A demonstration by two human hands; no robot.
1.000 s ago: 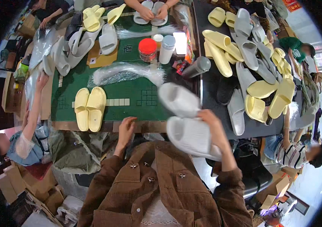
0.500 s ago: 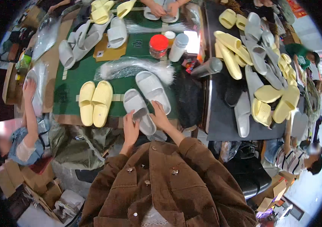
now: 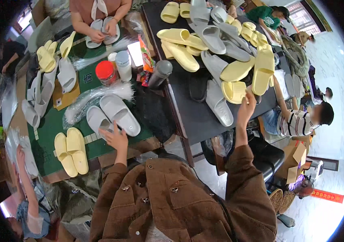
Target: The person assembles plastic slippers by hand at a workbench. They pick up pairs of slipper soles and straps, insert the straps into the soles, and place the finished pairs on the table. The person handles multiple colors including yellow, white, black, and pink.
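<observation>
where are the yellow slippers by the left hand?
Head view, left side: yellow slippers at the near edge of the green tabletop, left of the grey slippers and left hand.

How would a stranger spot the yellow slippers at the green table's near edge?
Start from the green table. At its near edge, just left of the gray pair by your left hand, lie two yellow slippers. Unlike the other yellow slippers, they form a neat pair, clear of any heap.

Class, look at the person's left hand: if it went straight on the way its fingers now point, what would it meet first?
The left hand would most likely meet the pair of grey slippers at once; its fingers overlap them in view, though contact is unclear.
</observation>
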